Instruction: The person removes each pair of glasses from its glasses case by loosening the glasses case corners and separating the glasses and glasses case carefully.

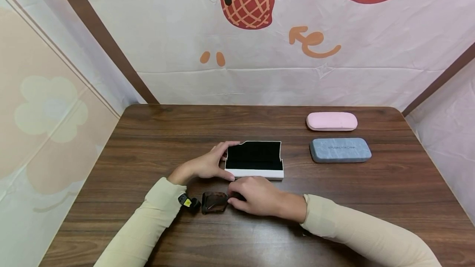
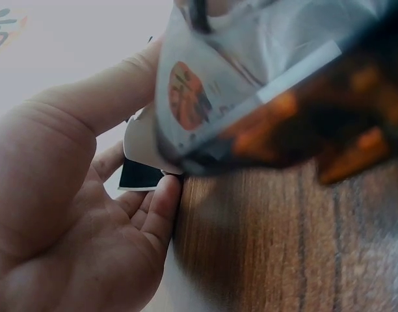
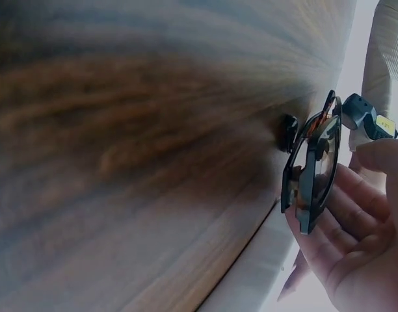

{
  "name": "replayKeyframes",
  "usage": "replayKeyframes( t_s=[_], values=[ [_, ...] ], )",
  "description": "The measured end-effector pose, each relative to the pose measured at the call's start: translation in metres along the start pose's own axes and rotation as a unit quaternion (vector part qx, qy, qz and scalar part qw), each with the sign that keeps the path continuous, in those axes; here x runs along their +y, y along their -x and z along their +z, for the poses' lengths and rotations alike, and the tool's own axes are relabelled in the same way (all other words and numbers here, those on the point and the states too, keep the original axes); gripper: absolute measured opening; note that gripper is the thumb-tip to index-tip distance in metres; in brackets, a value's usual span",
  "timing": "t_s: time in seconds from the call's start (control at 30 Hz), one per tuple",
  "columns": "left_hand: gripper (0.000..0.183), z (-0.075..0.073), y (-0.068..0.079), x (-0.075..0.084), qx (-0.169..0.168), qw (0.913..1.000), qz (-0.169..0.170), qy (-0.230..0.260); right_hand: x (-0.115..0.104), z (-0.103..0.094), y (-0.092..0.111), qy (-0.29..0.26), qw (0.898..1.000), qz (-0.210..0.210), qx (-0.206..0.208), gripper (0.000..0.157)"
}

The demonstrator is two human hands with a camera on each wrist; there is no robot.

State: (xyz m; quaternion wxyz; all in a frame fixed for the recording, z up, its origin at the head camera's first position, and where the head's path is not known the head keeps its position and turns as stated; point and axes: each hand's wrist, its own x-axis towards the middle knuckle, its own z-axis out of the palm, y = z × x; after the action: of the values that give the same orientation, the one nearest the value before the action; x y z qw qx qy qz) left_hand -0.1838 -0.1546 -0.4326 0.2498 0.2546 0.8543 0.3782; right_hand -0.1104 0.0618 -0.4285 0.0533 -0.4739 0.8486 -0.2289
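An opened glasses case point(image 1: 254, 173), white outside with a black lining, lies on the table. My left hand point(image 1: 208, 164) grips its left end, fingers behind and thumb at the front edge. Just in front of the case, my right hand point(image 1: 256, 196) holds tortoiseshell sunglasses point(image 1: 214, 202) by one side, their dark lens pointing left toward the left wrist. Close up in the left wrist view, the sunglasses point(image 2: 270, 127) cover part of the case. In the right wrist view, the folded-looking sunglasses point(image 3: 309, 175) sit against the fingers point(image 3: 345, 211), just above the wood.
On the right of the table lie a pink glasses case point(image 1: 332, 121) and, nearer, a blue glasses case point(image 1: 340, 150), both closed. A small black camera point(image 1: 190, 203) is strapped to the left wrist. Behind the wooden table point(image 1: 178, 129) hangs a printed white cloth point(image 1: 259, 85).
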Motion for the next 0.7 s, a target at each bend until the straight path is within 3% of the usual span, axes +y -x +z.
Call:
replayKeyframes(
  t_s=[0.7],
  values=[
    [0.099, 0.0004, -0.0009, -0.0018, 0.004, 0.9999, 0.009, -0.012, 0.0072, -0.0069, 0.0090, 0.060, 0.993, -0.080, 0.057, 0.023]
  ],
)
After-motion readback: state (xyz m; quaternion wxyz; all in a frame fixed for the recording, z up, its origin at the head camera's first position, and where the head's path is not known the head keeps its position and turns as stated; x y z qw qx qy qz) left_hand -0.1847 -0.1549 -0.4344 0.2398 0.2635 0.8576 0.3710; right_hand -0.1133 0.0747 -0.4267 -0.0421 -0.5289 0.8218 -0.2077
